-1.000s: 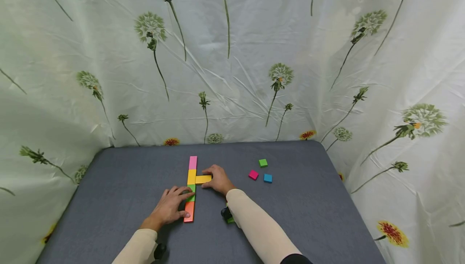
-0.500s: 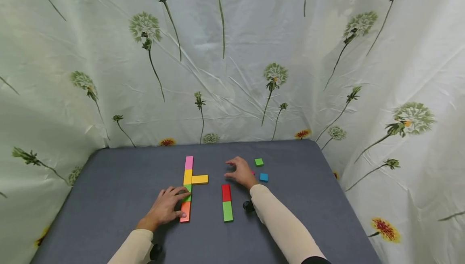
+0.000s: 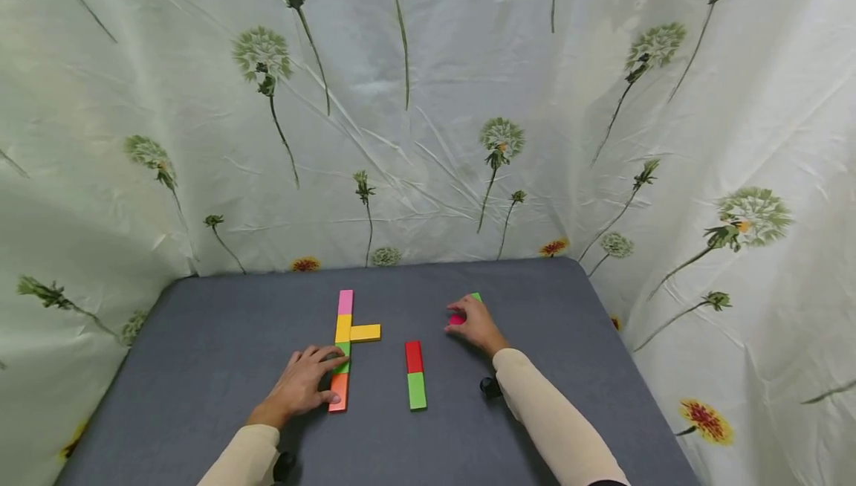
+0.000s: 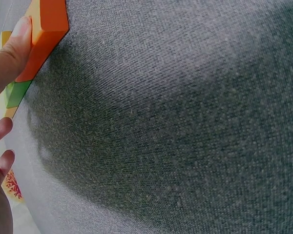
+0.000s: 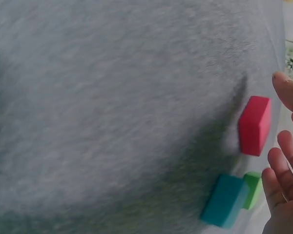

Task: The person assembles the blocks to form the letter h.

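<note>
My left hand [image 3: 297, 388] rests on a column of flat blocks, its fingers extended over the green block [image 3: 342, 347] and its thumb touching the orange block [image 3: 341, 384]. Above these in the column lie a yellow block [image 3: 343, 328] and a pink block [image 3: 345, 302]. A second yellow block [image 3: 365, 333] juts out to the right. My right hand [image 3: 478, 326] is over a magenta block [image 5: 254, 126], thumb and fingers spread; the right wrist view shows a gap between them and it. A blue block [image 5: 224, 201], hidden in the head view, lies close by.
Between the hands, a red block [image 3: 414, 357] and a light green block [image 3: 417, 391] lie end to end. A small green block [image 3: 476, 297] sits just beyond my right hand. The grey table [image 3: 227, 337] ends at a flower-patterned curtain [image 3: 428, 196].
My right hand has left the sideways yellow block and moved right to the magenta block. The red and light green blocks have come into view. My left hand has stayed on the column.
</note>
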`<state>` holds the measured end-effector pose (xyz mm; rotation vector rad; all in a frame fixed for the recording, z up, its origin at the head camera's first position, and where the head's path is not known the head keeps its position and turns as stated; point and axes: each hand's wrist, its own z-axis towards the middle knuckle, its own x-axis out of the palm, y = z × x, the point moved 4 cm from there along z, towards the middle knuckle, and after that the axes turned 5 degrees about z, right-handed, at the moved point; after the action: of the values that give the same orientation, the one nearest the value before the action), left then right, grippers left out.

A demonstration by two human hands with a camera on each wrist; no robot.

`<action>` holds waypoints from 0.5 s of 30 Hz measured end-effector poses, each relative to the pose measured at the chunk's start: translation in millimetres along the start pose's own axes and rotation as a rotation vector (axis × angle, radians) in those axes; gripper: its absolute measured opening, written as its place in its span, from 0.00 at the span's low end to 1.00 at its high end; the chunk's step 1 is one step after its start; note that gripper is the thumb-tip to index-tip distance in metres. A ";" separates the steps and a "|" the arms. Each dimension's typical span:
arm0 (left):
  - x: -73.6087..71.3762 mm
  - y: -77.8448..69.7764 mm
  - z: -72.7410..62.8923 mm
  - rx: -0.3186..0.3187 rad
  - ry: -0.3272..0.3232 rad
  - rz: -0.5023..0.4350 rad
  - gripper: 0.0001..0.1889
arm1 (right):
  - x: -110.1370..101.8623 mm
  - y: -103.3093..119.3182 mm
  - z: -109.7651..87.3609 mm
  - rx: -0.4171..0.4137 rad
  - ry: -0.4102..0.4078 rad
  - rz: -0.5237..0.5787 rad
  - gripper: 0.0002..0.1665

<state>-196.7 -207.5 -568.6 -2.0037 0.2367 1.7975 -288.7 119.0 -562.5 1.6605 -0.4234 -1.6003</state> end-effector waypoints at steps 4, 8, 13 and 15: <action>-0.5 1.5 -0.8 -0.012 0.012 -0.001 0.35 | 1.6 -4.0 -1.4 -0.017 0.005 -0.029 0.24; 1.0 0.9 0.0 -0.032 0.029 -0.003 0.36 | 2.7 -9.7 -4.8 -0.031 -0.004 -0.048 0.20; 0.0 0.3 0.6 -0.026 0.031 -0.001 0.35 | 1.9 -11.6 -7.3 -0.022 0.001 -0.040 0.17; -0.8 0.3 0.7 -0.020 0.026 0.002 0.35 | 1.5 -12.4 -7.3 -0.012 0.004 -0.039 0.17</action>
<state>-197.6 -207.5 -567.8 -2.0418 0.2296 1.7824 -284.8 128.1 -573.1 1.6719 -0.3802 -1.6244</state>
